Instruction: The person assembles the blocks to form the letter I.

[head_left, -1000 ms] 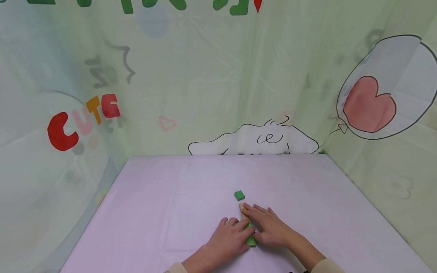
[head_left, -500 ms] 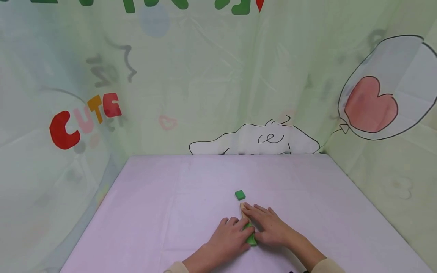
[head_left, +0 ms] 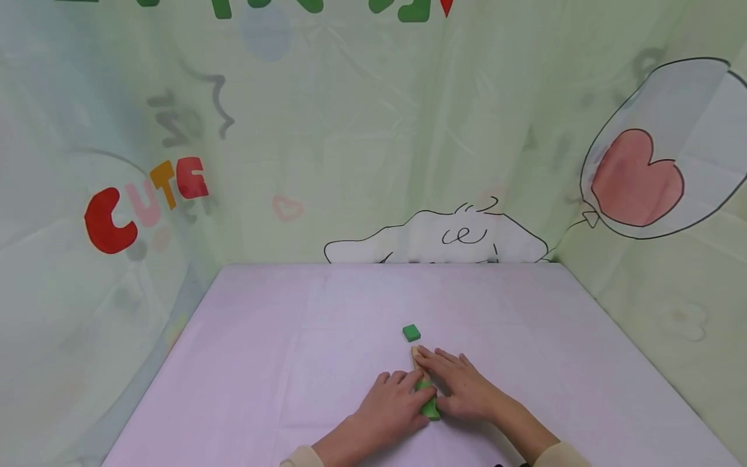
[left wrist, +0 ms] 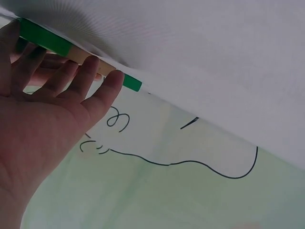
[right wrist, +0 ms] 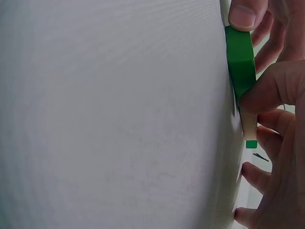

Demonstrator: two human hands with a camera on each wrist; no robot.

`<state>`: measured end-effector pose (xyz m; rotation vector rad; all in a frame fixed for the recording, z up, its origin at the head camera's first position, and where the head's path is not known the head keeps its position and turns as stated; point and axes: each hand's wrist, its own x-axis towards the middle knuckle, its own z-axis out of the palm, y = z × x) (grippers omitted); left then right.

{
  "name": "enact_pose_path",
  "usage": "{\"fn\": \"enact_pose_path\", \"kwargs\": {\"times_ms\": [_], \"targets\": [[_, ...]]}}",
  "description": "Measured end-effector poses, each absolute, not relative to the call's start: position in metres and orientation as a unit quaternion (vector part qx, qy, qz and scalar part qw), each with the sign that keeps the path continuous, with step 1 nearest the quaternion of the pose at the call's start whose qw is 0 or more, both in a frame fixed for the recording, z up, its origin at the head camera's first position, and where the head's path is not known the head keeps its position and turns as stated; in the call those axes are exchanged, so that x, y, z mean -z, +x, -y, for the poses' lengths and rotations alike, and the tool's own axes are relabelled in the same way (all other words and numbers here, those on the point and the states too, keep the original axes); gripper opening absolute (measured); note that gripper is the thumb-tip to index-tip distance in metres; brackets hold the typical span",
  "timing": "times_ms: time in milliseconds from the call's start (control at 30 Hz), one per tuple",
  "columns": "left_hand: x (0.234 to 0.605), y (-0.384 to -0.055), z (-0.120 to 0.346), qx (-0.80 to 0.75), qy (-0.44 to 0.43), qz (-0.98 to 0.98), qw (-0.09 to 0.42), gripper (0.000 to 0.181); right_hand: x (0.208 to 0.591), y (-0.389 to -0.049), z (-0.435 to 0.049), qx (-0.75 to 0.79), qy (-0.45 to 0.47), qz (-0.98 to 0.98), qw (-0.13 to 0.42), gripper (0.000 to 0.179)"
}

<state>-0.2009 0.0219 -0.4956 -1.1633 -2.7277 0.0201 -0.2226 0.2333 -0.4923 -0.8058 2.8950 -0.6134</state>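
On the lilac cloth lie a longer green block [head_left: 430, 410] with a curved edge and a plain wooden piece [head_left: 415, 353], end to end in one line. My left hand [head_left: 392, 403] holds the green block from the left, its thumb at the near end and its fingers bent over the side. From the right, my right hand [head_left: 463, 389] grips the joined pieces, thumb against the green block and forefinger on the wooden piece. Both hands hide much of the pieces. Just beyond the wooden tip is a small green square block [head_left: 412, 333], which neither hand touches.
The cloth-covered table [head_left: 280, 324] ends at a pale green printed curtain [head_left: 350, 130] behind and at both sides. A balloon drawing [head_left: 636, 181] is on the right curtain, and coloured letters are on the left.
The view has shifted very slightly. Both hands keep the same hold on the pieces, and the small green square stays in its place.
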Motion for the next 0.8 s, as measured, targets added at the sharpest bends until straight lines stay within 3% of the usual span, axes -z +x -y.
{"fn": "enact_pose_path", "kwargs": {"times_ms": [267, 500, 800], "targets": [[0.501, -0.208, -0.021, 0.035, -0.384, 0.922, 0.042, 0.04, 0.492, -0.221, -0.234, 0.213, -0.259, -0.941, 0.039, 0.072], [0.499, -0.213, -0.024, 0.058, -0.384, 0.919, 0.068, 0.031, 0.49, -0.22, -0.233, 0.222, -0.252, -0.942, 0.028, 0.06], [0.498, -0.214, -0.024, 0.097, -0.367, 0.923, 0.066, 0.033, 0.493, -0.222, -0.232, 0.227, -0.24, -0.943, 0.042, 0.064]]}}
